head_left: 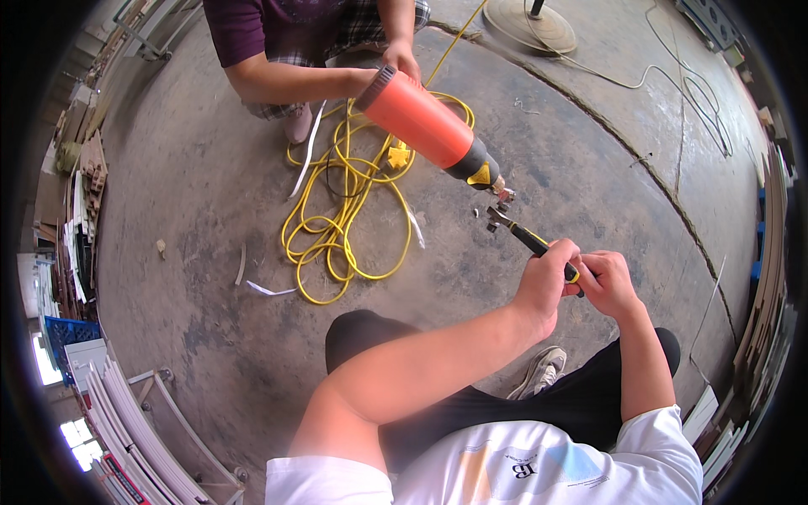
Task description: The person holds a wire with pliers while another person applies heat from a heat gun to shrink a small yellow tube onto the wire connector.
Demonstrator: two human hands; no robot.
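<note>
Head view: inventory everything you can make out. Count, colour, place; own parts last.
Co-worker: 1, purple top, crouching at upper edge
Power tool: 1, orange and black, in co-worker's hands
Pliers: 1, black and yellow, right of centre
Cord: 1 tangle, yellow, left of centre
Connector: 1, yellow, among cord loops
Strips: a few, white, around cord
Round base: 1, grey-beige, upper edge
Crate: 1, blue, left edge
Boards: uncounted, pale and brown, both sides
Left hand: 1, bare, on pliers
Right hand: 1, bare, at pliers' lower end

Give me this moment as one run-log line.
left hand: holds pliers | right hand: at pliers' handles | orange tool: held by co-worker, nozzle near pliers | yellow cord: looped on floor
</note>
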